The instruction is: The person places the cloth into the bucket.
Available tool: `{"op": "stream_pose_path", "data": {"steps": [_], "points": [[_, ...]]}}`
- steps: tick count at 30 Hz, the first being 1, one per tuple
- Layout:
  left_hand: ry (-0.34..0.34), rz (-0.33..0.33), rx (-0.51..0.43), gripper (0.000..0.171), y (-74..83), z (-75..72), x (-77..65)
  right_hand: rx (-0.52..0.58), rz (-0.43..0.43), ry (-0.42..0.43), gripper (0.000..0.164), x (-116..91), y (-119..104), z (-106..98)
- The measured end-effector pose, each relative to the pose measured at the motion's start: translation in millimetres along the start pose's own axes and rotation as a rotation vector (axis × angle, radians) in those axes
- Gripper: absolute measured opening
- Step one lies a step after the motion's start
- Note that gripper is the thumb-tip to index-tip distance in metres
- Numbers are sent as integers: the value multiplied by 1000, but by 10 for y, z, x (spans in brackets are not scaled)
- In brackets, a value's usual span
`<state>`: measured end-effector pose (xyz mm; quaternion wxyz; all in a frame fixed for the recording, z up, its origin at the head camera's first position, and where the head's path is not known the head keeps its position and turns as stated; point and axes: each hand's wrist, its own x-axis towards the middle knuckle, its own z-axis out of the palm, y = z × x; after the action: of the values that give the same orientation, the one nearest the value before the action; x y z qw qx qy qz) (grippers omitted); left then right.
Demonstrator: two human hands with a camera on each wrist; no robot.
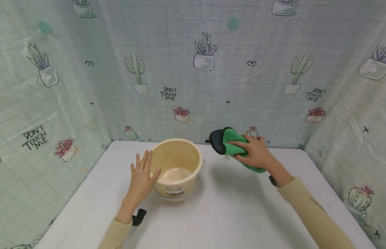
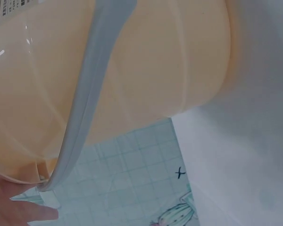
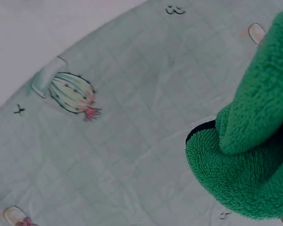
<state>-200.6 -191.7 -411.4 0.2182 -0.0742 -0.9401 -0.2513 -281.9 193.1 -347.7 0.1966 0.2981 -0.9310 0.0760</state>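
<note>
A cream plastic bucket (image 1: 176, 188) stands upright on the white table, its inside bare and its grey handle (image 2: 85, 89) hanging down along the side. My left hand (image 1: 141, 178) is at the bucket's left rim with fingers spread and straight; in the left wrist view its fingers (image 2: 35, 212) show beside the handle joint. My right hand (image 1: 255, 152) grips a folded green towel (image 1: 233, 147) with a dark patch and a small loop at one end, held above the table to the right of the bucket. The towel's fluffy folds (image 3: 240, 174) fill the right of the right wrist view.
A white table (image 1: 218, 221) spreads under both arms. Behind it and at both sides hangs a pale green curtain (image 1: 230, 79) printed with potted cacti. A paper label (image 1: 175, 191) is stuck to the bucket's front.
</note>
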Motion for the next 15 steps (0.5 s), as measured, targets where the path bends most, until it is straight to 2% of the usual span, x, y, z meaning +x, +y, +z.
{"op": "stream_pose_path", "data": {"steps": [6,15], "points": [[5,12,4,70,1,4,3,-48,-80,32,42,181,-146,-131],[9,29,31,69,-7,-8,-8,-47,-193,-51,43,474,-448,-204]]}}
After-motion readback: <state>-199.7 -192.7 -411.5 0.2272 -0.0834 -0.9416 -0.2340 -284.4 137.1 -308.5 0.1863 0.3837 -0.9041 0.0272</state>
